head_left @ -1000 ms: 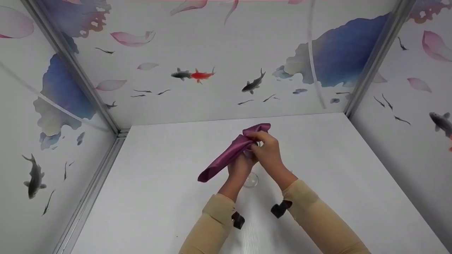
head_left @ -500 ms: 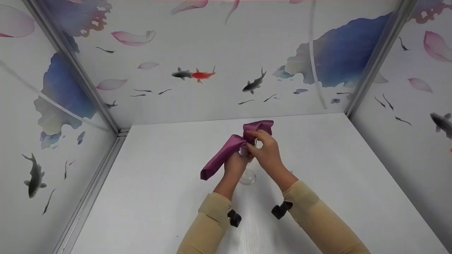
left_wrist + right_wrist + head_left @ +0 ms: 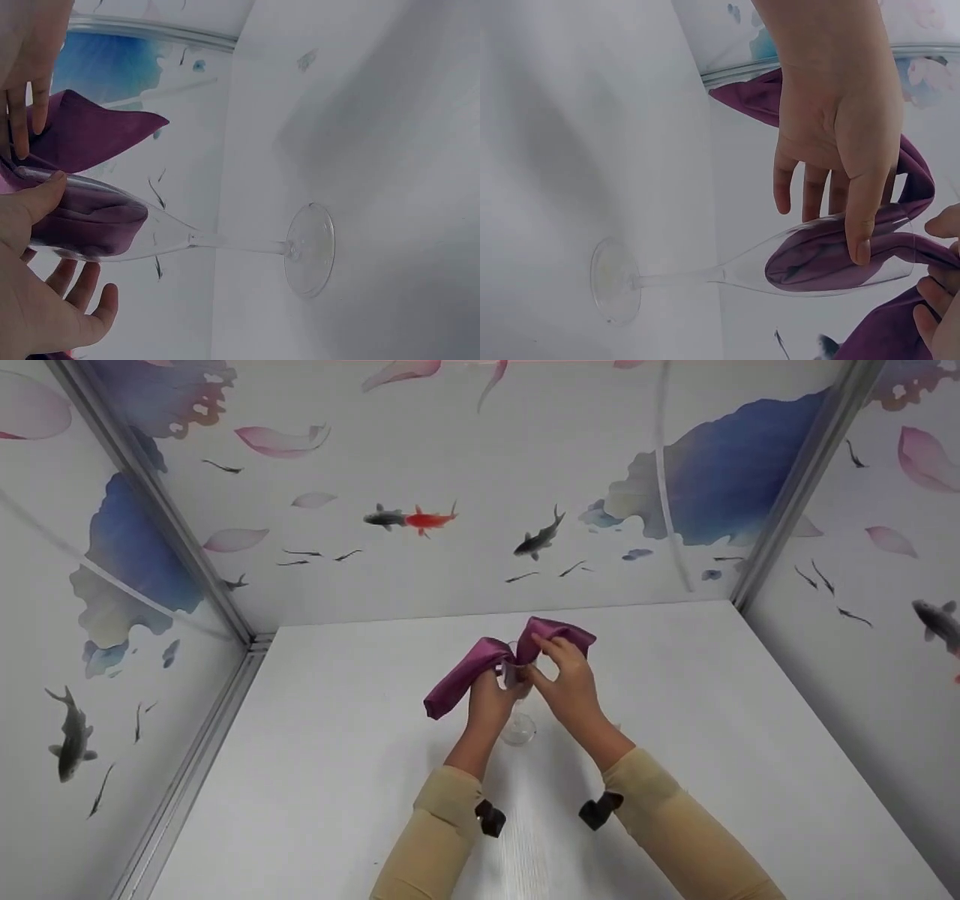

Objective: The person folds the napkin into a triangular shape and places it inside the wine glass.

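My left hand (image 3: 491, 701) grips the bowl of a clear champagne flute (image 3: 169, 229), its thumb lying along the glass. A purple satin cloth napkin (image 3: 817, 259) is tucked down into the bowl, and its two ends spread out over the rim. One rolled end (image 3: 469, 675) points to the left. The other end (image 3: 559, 630) flares to the right, where my right hand (image 3: 566, 671) pinches it close to the rim between thumb and fingers. The flute stands roughly upright; I cannot tell whether its foot (image 3: 310, 250) touches the table.
The white table (image 3: 322, 810) spreads out on all sides of the hands. White panels (image 3: 450, 450) printed with fish and petals close it in at the back, left and right, joined by metal posts (image 3: 154, 495) at the corners.
The napkin's right end has been drawn outward and widened, and the left end has risen. My left hand and the flute have shifted slightly left and away.
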A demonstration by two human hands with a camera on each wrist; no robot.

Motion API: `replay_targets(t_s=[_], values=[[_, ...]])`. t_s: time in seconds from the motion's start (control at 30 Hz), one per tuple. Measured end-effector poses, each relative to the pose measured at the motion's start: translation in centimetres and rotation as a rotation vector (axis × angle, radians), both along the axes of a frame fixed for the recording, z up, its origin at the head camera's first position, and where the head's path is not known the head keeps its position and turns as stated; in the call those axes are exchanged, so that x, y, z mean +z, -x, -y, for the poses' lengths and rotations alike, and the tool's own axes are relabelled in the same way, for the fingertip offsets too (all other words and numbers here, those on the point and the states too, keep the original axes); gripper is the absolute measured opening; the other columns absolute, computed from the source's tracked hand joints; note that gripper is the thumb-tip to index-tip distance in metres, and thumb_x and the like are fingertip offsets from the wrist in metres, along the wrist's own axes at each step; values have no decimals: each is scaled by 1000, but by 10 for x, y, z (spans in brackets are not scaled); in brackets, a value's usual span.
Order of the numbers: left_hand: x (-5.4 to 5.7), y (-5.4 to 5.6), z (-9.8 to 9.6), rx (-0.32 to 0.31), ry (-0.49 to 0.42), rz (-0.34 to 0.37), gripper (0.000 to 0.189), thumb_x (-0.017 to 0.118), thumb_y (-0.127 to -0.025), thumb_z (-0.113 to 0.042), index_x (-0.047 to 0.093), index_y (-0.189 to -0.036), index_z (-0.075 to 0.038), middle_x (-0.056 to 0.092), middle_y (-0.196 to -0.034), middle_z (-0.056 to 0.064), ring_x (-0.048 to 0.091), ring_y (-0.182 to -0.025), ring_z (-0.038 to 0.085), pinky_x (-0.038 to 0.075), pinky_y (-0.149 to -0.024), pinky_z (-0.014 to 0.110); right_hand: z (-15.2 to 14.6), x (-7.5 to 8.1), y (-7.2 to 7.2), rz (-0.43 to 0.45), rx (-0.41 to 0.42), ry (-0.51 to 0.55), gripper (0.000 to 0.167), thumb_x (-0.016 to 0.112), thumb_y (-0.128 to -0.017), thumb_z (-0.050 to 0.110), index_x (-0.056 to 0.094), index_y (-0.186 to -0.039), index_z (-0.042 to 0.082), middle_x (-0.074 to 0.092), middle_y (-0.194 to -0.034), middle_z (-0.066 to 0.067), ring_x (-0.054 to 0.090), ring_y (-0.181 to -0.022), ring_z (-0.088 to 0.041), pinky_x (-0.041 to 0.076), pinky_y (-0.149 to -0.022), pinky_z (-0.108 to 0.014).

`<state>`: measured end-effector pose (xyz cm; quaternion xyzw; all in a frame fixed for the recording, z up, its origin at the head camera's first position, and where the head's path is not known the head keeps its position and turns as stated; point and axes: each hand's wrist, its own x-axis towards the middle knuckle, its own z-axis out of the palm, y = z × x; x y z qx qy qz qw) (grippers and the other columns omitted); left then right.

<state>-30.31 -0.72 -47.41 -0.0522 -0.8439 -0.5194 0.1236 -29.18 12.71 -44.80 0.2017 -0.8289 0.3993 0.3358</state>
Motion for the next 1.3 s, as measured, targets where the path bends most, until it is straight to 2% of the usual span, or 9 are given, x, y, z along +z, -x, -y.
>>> replay_targets(t_s=[0.23, 0.47, 0.67, 0.83, 1.03, 1.17, 1.3], values=[[2, 0, 5, 5, 33, -6, 47, 77, -84, -15, 55, -124, 0, 60, -126, 13, 56, -118, 28, 43, -101, 36, -2, -7, 1, -59, -71, -79, 45, 80, -77, 1, 67, -120, 0, 63, -105, -16, 58, -96, -33, 47, -82, -49], [6, -7, 17, 25, 82, 38, 53, 78, -83, -20, 55, -126, 1, 60, -127, 17, 58, -116, 31, 45, -98, 38, -4, -9, -3, 12, -147, -126, 39, 77, -80, 6, 67, -118, 5, 62, -101, -13, 58, -92, -32, 45, -76, -49], [10, -16, 34, 2, 119, 35, 50, 79, -83, -19, 56, -125, -2, 61, -123, 14, 59, -110, 30, 47, -95, 39, -9, -10, -6, 29, -159, -129, 31, 74, -83, 7, 69, -113, 3, 61, -90, -9, 56, -81, -27, 44, -71, -45], [13, -23, 47, -20, 140, 49, 34, 75, -86, -19, 62, -114, -7, 65, -111, 9, 62, -101, 26, 49, -89, 38, -18, -11, -6, 66, -170, -121, 25, 72, -84, 6, 71, -109, 3, 58, -83, -6, 53, -75, -23, 40, -67, -41], [20, -32, 57, -52, 116, 46, 18, 73, -88, -18, 66, -102, -8, 68, -98, 9, 64, -93, 24, 51, -82, 38, -32, -12, -8, 96, -169, -148, 13, 70, -86, 8, 72, -99, 4, 61, -81, -5, 55, -75, -24, 42, -69, -42], [24, -39, 65, -43, 119, 59, 17, 71, -90, -19, 66, -103, -10, 66, -96, 4, 62, -92, 20, 51, -81, 37, -46, -15, -10, 92, -147, -171, 9, 70, -86, 9, 73, -93, 4, 63, -82, -6, 57, -76, -26, 44, -69, -46], [26, -45, 75, -1, 129, 41, 16, 71, -90, -20, 65, -103, -11, 64, -95, 1, 61, -91, 20, 50, -81, 37, -62, -21, -12, 68, -115, -211, 10, 72, -86, 11, 73, -95, 6, 64, -86, -6, 58, -81, -27, 45, -72, -46]])
